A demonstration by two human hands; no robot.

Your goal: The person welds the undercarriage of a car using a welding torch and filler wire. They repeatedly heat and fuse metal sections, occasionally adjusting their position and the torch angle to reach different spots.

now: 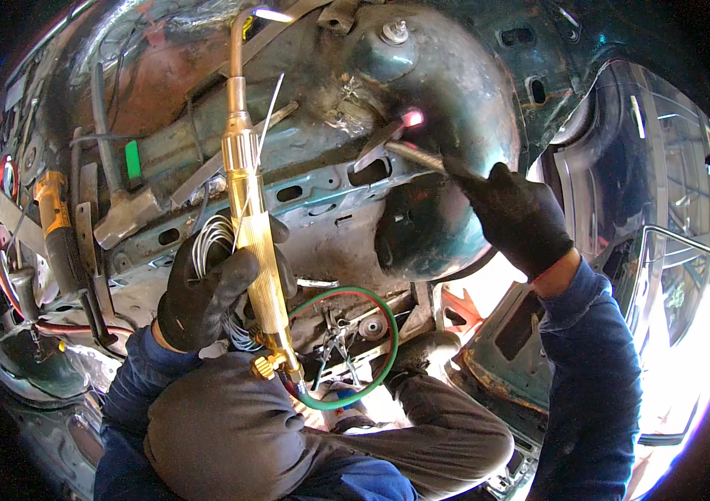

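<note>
My left hand (204, 292), in a black glove, is closed around a brass gas torch (259, 242) whose copper neck points up and bends over at the top. A small bright flame (273, 15) shows at its tip. A coil of thin wire (213, 242) is in the same hand, with one straight end sticking up beside the torch. My gloved right hand (517, 213) grips the handle of a hammer (417, 157). Its dark narrow head lies against or just over the green car body panel (455, 83), next to a spot glowing pink (412, 118).
An orange and black power tool (54, 204) and several hammers (125, 217) rest at the left. A green and red hose (392, 334) loops from the torch. Pliers (336, 342) lie beyond my legs. Another dark car (622, 167) stands at the right.
</note>
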